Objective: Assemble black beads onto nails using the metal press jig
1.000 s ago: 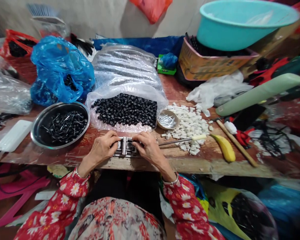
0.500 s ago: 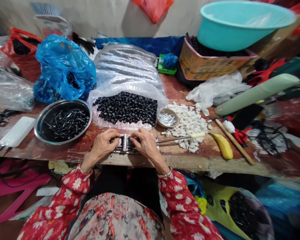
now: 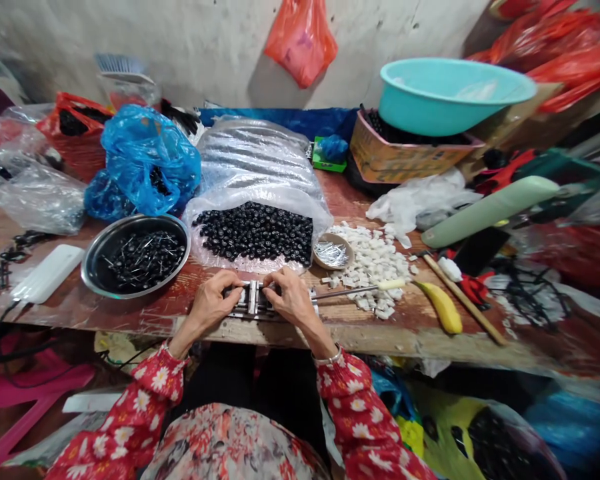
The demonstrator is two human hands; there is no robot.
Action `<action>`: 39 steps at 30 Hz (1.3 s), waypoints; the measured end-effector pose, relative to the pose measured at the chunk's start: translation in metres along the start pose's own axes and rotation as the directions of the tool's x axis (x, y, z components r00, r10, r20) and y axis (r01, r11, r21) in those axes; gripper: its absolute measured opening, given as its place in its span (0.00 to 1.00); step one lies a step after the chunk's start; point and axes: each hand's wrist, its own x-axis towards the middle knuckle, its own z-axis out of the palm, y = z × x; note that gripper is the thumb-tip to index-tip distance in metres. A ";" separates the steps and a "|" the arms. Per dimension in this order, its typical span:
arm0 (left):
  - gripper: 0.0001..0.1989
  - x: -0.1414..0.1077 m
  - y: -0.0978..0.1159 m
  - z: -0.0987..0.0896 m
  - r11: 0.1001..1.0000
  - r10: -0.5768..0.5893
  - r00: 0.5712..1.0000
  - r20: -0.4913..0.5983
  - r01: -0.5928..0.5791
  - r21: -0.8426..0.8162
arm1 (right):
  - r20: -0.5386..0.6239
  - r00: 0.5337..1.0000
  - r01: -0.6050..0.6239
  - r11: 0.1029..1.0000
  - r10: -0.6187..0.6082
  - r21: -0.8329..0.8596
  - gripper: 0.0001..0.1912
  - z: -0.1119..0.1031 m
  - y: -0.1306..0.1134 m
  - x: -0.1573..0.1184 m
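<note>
The left hand (image 3: 210,301) and right hand (image 3: 293,300) curl at either end of the metal jig (image 3: 253,298), near the table's (image 3: 350,335) front edge; how tightly they pinch, I can't tell; both stay there as before, while more of the hanging red bag (image 3: 303,43) now shows.

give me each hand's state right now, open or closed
Left hand: curled at the left side of the metal fixture; grip unclear.
Right hand: curled at its right side; grip unclear.
</note>
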 end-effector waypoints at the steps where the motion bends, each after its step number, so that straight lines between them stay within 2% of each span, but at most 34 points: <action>1: 0.07 0.000 0.000 0.000 1.000 -0.001 1.000 -0.006 0.001 -0.001 | -0.007 1.000 0.003 1.000 -0.003 -0.002 0.03 0.001 0.000 0.000; 7: 0.08 -0.002 0.001 0.001 1.000 0.007 0.999 -0.032 -0.007 0.002 | -0.032 0.999 0.035 0.999 -0.035 0.010 0.02 0.004 0.001 -0.002; 16: 0.08 -0.003 -0.001 0.002 0.998 0.055 0.996 -0.068 -0.055 0.007 | -0.006 0.996 0.084 0.994 -0.084 0.073 0.01 -0.008 0.000 -0.005; 24: 0.08 -0.004 -0.002 0.001 1.000 0.017 0.997 -0.069 -0.018 -0.010 | -0.011 0.996 0.086 0.993 -0.086 0.078 0.03 -0.008 0.000 -0.005; 28: 0.08 -0.005 -0.002 0.001 0.999 0.030 0.998 -0.052 -0.030 -0.017 | -0.022 0.993 0.120 0.972 -0.118 0.203 0.01 -0.010 0.005 -0.007; 32: 0.09 -0.004 -0.001 0.002 0.999 0.043 0.996 -0.078 -0.044 -0.016 | -0.133 0.984 0.155 0.927 -0.116 0.343 0.06 -0.017 0.009 -0.009; 35: 0.08 -0.009 0.003 0.000 0.998 0.058 0.990 -0.125 -0.055 0.024 | -0.271 0.960 0.162 0.921 -0.065 0.354 0.08 -0.022 0.003 -0.018; 37: 0.09 -0.018 0.007 -0.003 0.993 0.092 0.977 -0.191 -0.077 0.084 | -0.387 0.921 0.172 0.935 -0.042 0.308 0.07 -0.025 -0.008 -0.031; 38: 0.12 -0.023 0.010 -0.005 0.988 0.120 0.965 -0.233 -0.092 0.124 | -0.462 0.886 0.181 0.947 -0.040 0.266 0.07 -0.026 -0.016 -0.039; 39: 0.18 -0.029 0.013 -0.007 0.976 0.175 0.944 -0.281 -0.128 0.177 | -0.515 0.854 0.211 0.953 -0.070 0.220 0.13 -0.027 -0.024 -0.048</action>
